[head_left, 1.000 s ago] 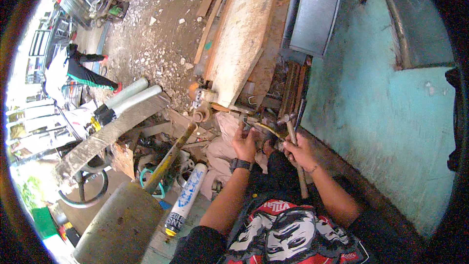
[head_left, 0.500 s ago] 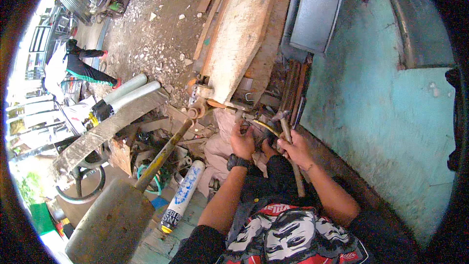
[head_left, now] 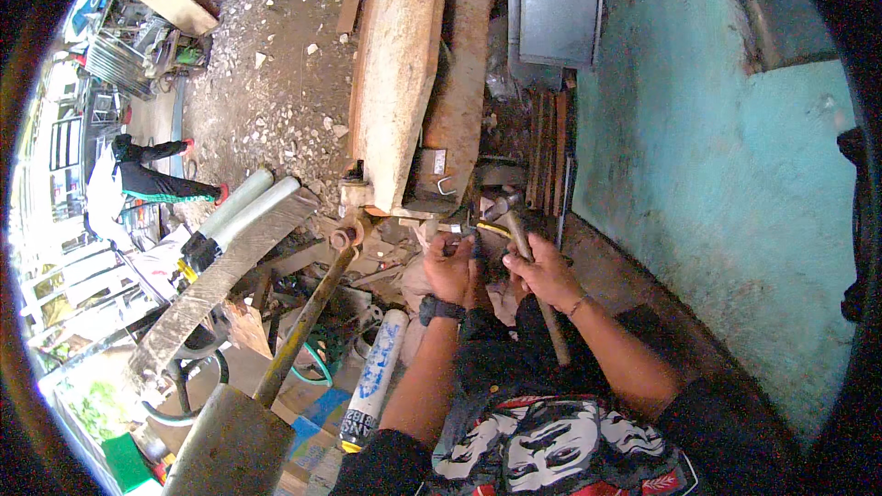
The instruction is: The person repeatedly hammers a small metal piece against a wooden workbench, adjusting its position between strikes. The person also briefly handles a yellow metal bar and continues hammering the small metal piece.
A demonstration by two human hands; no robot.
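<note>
**Packages and labels in view**

A white sealant cartridge [head_left: 372, 377] with blue print and a yellow end lies on the cluttered floor, left of the person's left forearm. Flat cardboard [head_left: 308, 436] with a blue patch lies under its lower end. No signs or screens show.

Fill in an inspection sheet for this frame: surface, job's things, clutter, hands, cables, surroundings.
Surface: dirt ground strewn with rubble and chips.
Job's things: hammer, wooden handle gripped, head raised; small dark piece by the left fingers, kind unclear.
Clutter: long wooden plank, rusty board beside it, two white pipes, white cartridge tube, shovel.
Hands: left hand, watch on wrist, pinching the small piece; right hand closed on the hammer handle.
Cables: green hose coil near the shovel shaft.
Surroundings: turquoise wall on the right, grey metal sheet leaning there, another person bending far left.
</note>
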